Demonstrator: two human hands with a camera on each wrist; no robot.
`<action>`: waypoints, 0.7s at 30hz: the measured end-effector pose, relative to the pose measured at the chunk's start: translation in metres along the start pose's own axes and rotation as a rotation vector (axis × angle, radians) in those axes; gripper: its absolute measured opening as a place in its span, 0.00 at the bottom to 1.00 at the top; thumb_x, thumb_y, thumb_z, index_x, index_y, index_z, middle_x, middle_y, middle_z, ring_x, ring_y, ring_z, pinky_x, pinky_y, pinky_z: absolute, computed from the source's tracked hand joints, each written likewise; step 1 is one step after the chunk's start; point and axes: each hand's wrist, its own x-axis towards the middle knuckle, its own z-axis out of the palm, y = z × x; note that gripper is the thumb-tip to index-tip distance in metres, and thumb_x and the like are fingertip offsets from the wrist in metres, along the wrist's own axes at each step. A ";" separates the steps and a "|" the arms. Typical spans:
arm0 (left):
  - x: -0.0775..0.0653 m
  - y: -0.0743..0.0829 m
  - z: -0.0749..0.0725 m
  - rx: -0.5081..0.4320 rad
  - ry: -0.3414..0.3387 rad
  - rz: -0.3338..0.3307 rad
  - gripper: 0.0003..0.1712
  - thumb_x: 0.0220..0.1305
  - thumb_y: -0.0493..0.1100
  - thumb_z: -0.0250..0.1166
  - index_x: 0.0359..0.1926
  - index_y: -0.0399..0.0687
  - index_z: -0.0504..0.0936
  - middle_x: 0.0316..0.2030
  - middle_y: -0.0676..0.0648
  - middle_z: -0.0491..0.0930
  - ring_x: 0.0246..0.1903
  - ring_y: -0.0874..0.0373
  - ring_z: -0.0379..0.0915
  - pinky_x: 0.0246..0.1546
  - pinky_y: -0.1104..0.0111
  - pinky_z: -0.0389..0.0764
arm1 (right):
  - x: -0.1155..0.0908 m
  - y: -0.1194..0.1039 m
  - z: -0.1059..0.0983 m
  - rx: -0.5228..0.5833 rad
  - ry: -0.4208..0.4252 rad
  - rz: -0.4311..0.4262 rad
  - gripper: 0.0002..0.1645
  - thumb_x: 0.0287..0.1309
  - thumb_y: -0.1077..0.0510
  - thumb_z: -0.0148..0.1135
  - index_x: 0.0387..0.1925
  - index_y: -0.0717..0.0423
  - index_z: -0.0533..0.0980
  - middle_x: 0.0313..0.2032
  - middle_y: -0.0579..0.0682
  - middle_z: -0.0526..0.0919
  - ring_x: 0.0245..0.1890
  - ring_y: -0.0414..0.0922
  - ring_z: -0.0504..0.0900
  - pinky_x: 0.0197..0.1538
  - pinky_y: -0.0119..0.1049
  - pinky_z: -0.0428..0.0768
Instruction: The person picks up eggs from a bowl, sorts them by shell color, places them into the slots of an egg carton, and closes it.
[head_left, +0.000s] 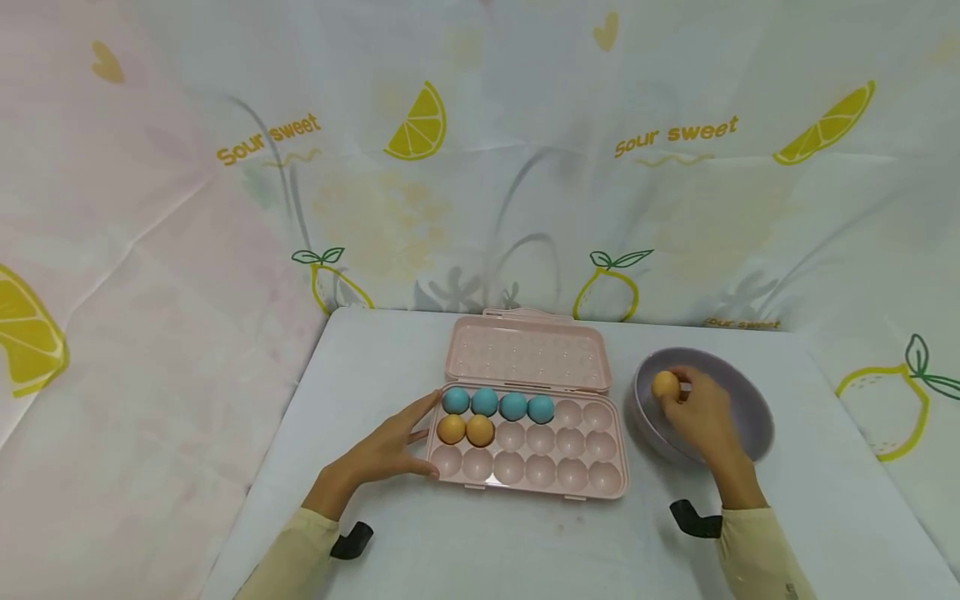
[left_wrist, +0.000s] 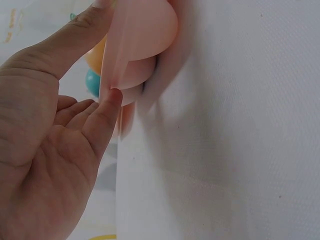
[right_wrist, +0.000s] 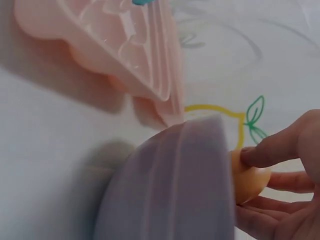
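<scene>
A pale pink egg tray (head_left: 509, 436) lies on the table with its lid (head_left: 528, 352) folded back. Four blue balls (head_left: 484, 402) fill part of its back row, and two yellow balls (head_left: 480, 431) sit at the left of the middle row. My left hand (head_left: 386, 446) spans the tray's left end, thumb by the front corner and fingers along the rim; the left wrist view has the straight little finger (left_wrist: 103, 117) touching the rim. Over the purple bowl (head_left: 752, 417), my right hand (head_left: 702, 410) pinches another yellow ball (head_left: 665, 385) between thumb and fingers, partly behind the bowl's rim in the right wrist view.
The bowl stands just right of the tray. Behind the white table (head_left: 390, 350) hangs a lemon-printed cloth (head_left: 480, 208), which also covers the left side. Black wrist straps (head_left: 693, 520) stick out beside both sleeves.
</scene>
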 end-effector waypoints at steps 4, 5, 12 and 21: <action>0.000 0.001 -0.001 -0.003 -0.001 -0.006 0.66 0.31 0.48 0.75 0.67 0.56 0.40 0.66 0.55 0.43 0.63 0.64 0.40 0.52 0.72 0.67 | 0.002 -0.012 -0.004 0.031 0.051 -0.005 0.22 0.47 0.56 0.61 0.46 0.60 0.70 0.40 0.58 0.77 0.34 0.52 0.80 0.31 0.43 0.80; 0.000 0.001 -0.001 -0.009 -0.002 -0.003 0.66 0.31 0.48 0.75 0.67 0.56 0.40 0.66 0.55 0.43 0.63 0.64 0.40 0.53 0.72 0.67 | 0.002 -0.016 -0.005 0.039 0.060 -0.004 0.22 0.48 0.55 0.61 0.46 0.59 0.71 0.39 0.57 0.77 0.34 0.51 0.80 0.32 0.43 0.80; 0.000 0.003 -0.003 -0.019 -0.006 0.033 0.66 0.32 0.48 0.75 0.67 0.52 0.39 0.66 0.53 0.42 0.64 0.60 0.40 0.53 0.69 0.67 | 0.003 -0.035 -0.004 0.115 0.117 -0.001 0.27 0.44 0.46 0.64 0.45 0.55 0.71 0.38 0.54 0.79 0.35 0.48 0.80 0.33 0.36 0.81; 0.000 -0.001 0.000 -0.017 -0.008 0.018 0.66 0.32 0.48 0.75 0.67 0.54 0.39 0.66 0.54 0.41 0.64 0.61 0.40 0.53 0.70 0.67 | 0.004 -0.045 0.010 0.235 0.191 -0.109 0.24 0.37 0.59 0.70 0.40 0.59 0.73 0.34 0.56 0.80 0.34 0.48 0.80 0.32 0.26 0.79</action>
